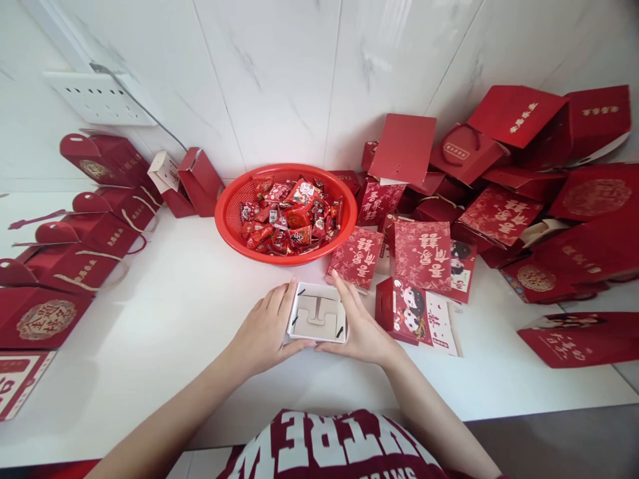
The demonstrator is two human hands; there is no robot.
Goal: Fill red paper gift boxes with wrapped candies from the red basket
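Observation:
A small white open box [318,315] is held just above the white table, its inside facing up and showing interlocked flaps at the bottom with short black strips at the corners. My left hand [267,326] grips its left side, thumb along the near edge. Around the right side, my right hand [362,326] holds it the same way. Behind the box stands a red plastic basket [227,229] filled with red-wrapped sweets [299,216].
Red gift boxes [47,319] with cord handles line the left side. Folded red boxes [422,253] pile up at the right, reaching back to the tiled wall. A power strip [100,100] with a cable hangs on the wall. A red bag [579,339] lies far right.

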